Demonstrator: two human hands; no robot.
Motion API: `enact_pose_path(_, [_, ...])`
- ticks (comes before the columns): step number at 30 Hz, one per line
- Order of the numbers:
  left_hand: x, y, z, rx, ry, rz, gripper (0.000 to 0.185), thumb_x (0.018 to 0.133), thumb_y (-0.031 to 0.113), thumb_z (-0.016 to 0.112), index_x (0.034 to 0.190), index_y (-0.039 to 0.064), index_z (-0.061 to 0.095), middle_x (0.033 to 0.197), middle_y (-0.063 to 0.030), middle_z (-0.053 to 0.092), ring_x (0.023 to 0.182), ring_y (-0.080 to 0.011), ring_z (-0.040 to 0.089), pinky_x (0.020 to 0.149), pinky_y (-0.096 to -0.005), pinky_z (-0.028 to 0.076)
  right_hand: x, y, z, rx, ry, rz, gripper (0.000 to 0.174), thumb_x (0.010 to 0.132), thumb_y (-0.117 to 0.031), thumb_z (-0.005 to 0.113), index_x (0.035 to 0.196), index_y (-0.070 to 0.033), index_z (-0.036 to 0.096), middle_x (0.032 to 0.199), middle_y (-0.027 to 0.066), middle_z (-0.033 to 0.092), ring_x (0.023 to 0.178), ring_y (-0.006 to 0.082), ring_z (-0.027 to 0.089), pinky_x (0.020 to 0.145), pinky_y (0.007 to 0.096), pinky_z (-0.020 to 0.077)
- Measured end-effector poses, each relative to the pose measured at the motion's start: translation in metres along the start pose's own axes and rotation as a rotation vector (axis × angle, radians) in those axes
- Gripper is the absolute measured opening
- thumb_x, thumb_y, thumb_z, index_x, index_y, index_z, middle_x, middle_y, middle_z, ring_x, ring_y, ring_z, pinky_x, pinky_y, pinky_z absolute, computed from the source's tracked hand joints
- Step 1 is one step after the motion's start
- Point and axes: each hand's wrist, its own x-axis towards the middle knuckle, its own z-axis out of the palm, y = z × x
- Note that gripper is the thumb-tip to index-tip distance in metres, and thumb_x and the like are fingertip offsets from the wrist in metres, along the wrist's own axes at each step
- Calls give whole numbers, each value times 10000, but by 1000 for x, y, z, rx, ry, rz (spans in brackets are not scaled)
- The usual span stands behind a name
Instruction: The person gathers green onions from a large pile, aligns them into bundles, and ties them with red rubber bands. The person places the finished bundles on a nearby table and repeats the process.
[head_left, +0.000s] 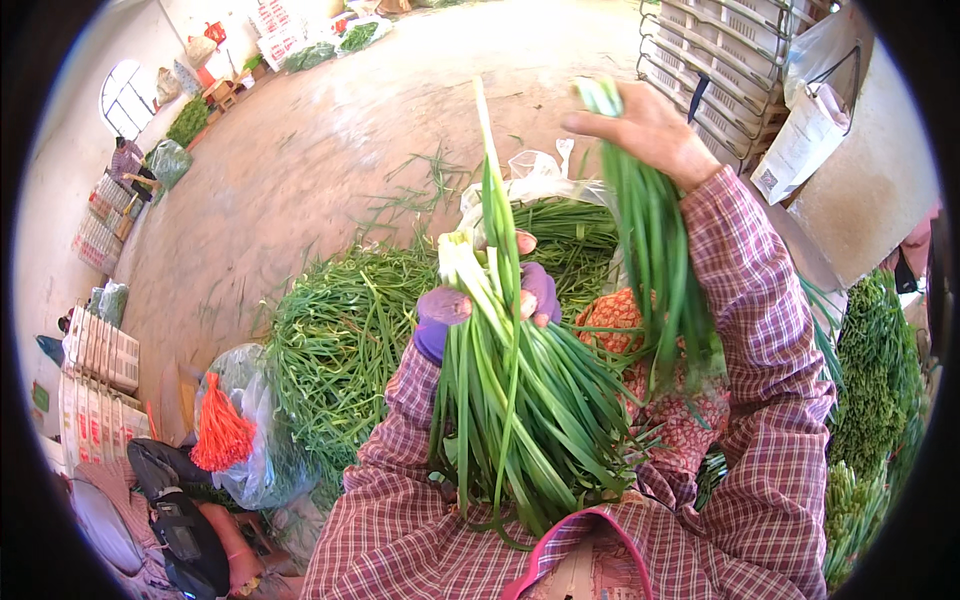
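My left hand (491, 296), in a purple fingerless glove, is closed around a thick bunch of Chinese chives (540, 390). Their pale stem ends point away from me, and the leaves fan down over my lap. One long stalk (491, 180) sticks up well past the rest. Up and to the right, my bare right hand (652, 127) grips a smaller bunch of chives (645, 232) near its pale ends, the leaves hanging down. This hand and its bunch are blurred. Behind the left hand, loose greens (566, 232) fill a clear plastic bag.
A heap of loose chives (345, 337) lies on the floor at left, beside an orange bundle of ties (223, 431). Stacked plastic crates (720, 67) and a white bag (806, 139) stand at upper right. More bundled greens (870, 382) lie at right. A person (129, 165) is far left.
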Motion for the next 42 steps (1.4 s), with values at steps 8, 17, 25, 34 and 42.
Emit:
enact_pose_path(8, [9,3,1,58,75,-67,969,668,322,770,1493,-16,389,1069,-231,641,926,-316,652,874,-467,532,-3,-78,4,621,-165,-70,539,861,-424,803,1192,-18,677,1003,76,708,857,136,670,776,298,543])
enact_pose_path(17, [-5,5,-14,-192,-56,-32,1012,801,293,730,1635,130,181,1480,-365,419,1188,-412,602,991,-509,547,-57,-28,-98,769,332,-51,160,940,-172,690,982,-23,650,888,73,688,741,175,675,751,293,590])
enact_pose_path(25, [-13,5,-18,86,43,-20,1000,794,497,683,1589,81,241,1438,-314,493,1175,-442,598,952,-587,541,-75,-92,5,-144,-338,-218,205,887,-251,739,986,-71,744,821,127,738,709,239,724,732,366,583])
enact_pose_path(34, [-25,17,-13,313,418,-137,856,763,442,686,1440,-33,464,1168,-306,641,1063,-447,653,892,-521,582,-77,-82,45,-184,55,-536,179,773,-233,700,794,-56,696,643,167,649,636,369,685,658,466,554])
enact_pose_path(42, [-8,12,-7,35,197,-113,1138,716,376,770,1629,75,162,1283,-294,566,1030,-389,671,925,-526,570,-52,-32,11,-425,191,-223,138,895,-233,700,850,-104,722,595,4,623,538,110,635,555,325,572])
